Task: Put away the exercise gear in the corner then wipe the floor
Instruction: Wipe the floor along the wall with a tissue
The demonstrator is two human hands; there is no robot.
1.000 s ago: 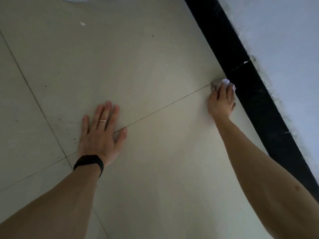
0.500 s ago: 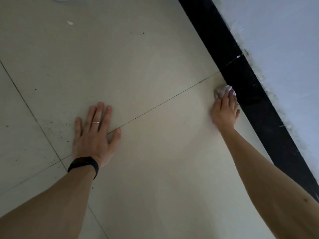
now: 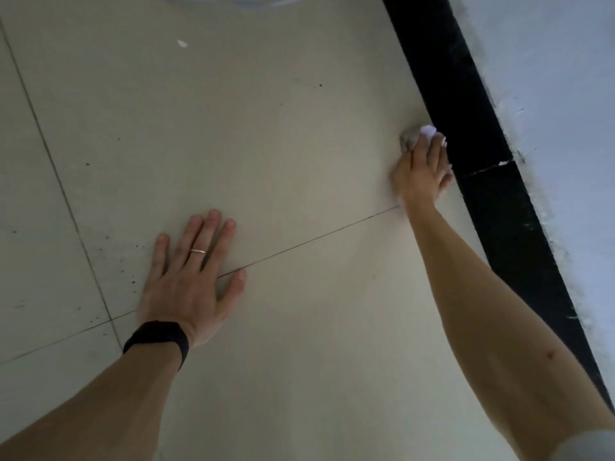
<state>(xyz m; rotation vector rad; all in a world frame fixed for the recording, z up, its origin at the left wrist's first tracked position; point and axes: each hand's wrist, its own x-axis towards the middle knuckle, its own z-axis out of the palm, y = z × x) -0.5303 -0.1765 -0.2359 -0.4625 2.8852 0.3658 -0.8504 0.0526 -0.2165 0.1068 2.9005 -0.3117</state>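
Note:
My right hand [image 3: 421, 174] holds a crumpled white tissue [image 3: 416, 136] down on the beige tiled floor [image 3: 266, 128]. The wad sits right against the black baseboard [image 3: 466, 128], just beyond the grout line. The tissue peeks out past my fingertips and looks grey on its left side. My left hand [image 3: 189, 277] lies flat on the floor with fingers spread, across the same grout line. It wears a ring and a black wristband. No exercise gear is in view.
A pale wall [image 3: 559, 111] rises behind the baseboard on the right. Dark specks of dirt [image 3: 126, 264] are scattered on the tile left of my left hand. A small white scrap [image 3: 182, 43] lies farther off. A pale curved edge [image 3: 233, 1] shows at the top.
My right hand has slid the tissue forward along the baseboard, from the near side of the grout line to beyond it. My left hand stays planted flat.

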